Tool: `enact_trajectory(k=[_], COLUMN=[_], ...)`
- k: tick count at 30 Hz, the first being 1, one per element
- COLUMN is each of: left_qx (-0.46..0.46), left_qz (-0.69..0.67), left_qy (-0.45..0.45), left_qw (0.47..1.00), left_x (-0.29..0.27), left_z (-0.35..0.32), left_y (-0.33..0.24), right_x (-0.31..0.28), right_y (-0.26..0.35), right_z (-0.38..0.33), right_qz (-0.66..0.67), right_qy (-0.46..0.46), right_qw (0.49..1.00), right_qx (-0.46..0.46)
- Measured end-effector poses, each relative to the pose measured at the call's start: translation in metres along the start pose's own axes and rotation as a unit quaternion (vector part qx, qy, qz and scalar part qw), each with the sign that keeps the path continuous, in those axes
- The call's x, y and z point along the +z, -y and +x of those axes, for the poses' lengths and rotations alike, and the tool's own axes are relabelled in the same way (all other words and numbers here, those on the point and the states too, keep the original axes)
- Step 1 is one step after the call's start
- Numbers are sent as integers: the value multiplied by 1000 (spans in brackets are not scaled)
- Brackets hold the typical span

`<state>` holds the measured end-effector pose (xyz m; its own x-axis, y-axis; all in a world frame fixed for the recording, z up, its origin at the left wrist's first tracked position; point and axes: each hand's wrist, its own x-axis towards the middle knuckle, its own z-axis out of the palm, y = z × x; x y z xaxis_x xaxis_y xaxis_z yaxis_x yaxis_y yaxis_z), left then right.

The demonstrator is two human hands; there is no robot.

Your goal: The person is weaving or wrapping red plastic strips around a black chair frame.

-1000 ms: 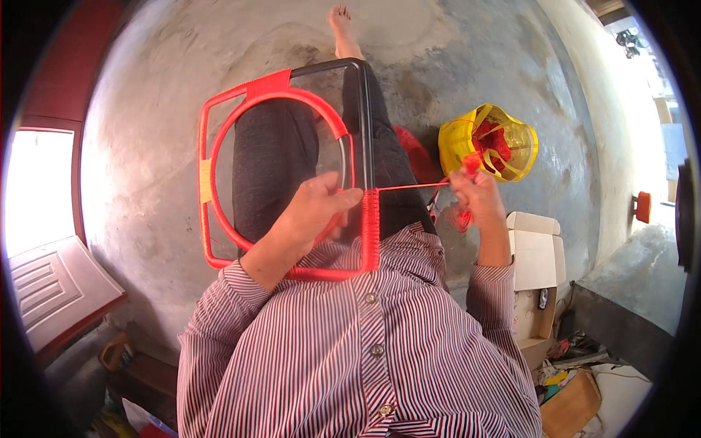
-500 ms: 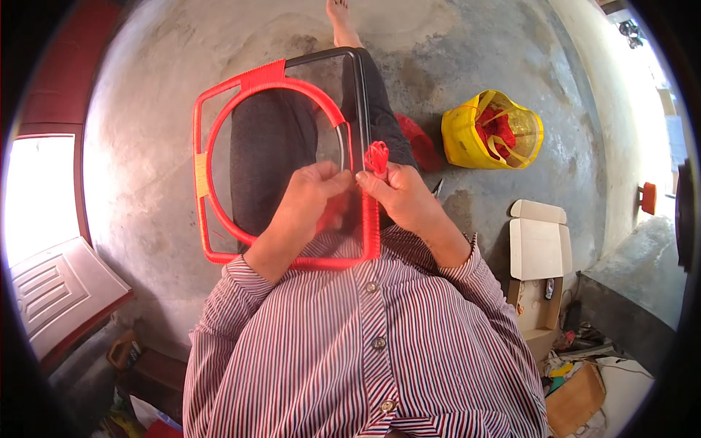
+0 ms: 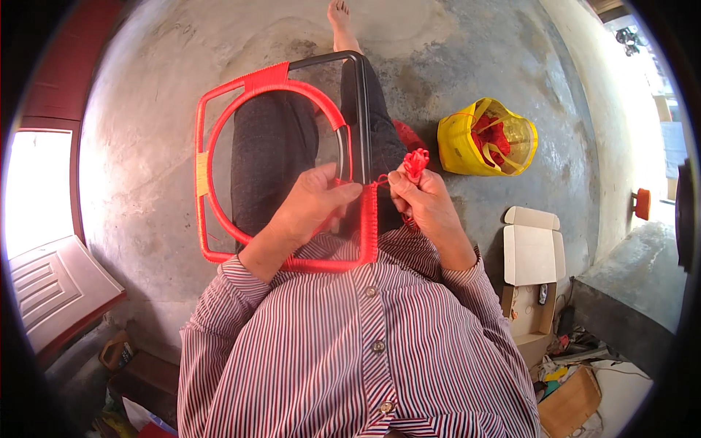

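Observation:
A frame with rounded corners and a circular ring inside it rests on my lap, mostly wrapped in red cord. Black tube shows bare at its upper right, and a yellow band crosses the left side. My left hand is closed on the frame by the ring's bare black stretch, thumb toward the right bar; some fingers are hidden. Just right of that bar, my right hand grips a looped bundle of red cord. A short strand joins the bundle to the wrapped bar.
A yellow bag holding red material stands on the concrete floor to the right. Nearer is an opened cardboard box. A grey ledge runs along the right wall. A pale panelled board leans at the left.
My right hand has moved right, away from the bar, carrying the cord bundle, and a strand now spans the gap. My left hand stays at the frame.

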<state>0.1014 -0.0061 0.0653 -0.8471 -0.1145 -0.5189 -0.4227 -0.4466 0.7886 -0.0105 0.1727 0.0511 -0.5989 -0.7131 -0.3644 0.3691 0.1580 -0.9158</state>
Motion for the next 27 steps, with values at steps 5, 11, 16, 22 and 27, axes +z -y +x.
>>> enact_trajectory(k=[5, 11, 16, 22, 27], left_qx=[-21, -46, -77, -23, 96], left_qz=[34, -54, -33, -140, -155], left_qy=[-30, -21, -23, -34, -50], left_qw=[999, 997, 996, 989, 982], left_x=[0, -1, 0, -6, -15], left_z=[4, 1, 0, 3, 3], left_y=[4, -4, -6, 9, 17], right_x=[9, -23, -49, -57, -6], right_y=[1, -4, -16, 12, 50], right_z=[3, -14, 1, 21, 12], right_qz=[-23, 18, -13, -124, -469], right_qy=[16, 24, -7, -176, -207], right_qw=[999, 999, 999, 962, 787], right_qx=[18, 23, 37, -165, -344])
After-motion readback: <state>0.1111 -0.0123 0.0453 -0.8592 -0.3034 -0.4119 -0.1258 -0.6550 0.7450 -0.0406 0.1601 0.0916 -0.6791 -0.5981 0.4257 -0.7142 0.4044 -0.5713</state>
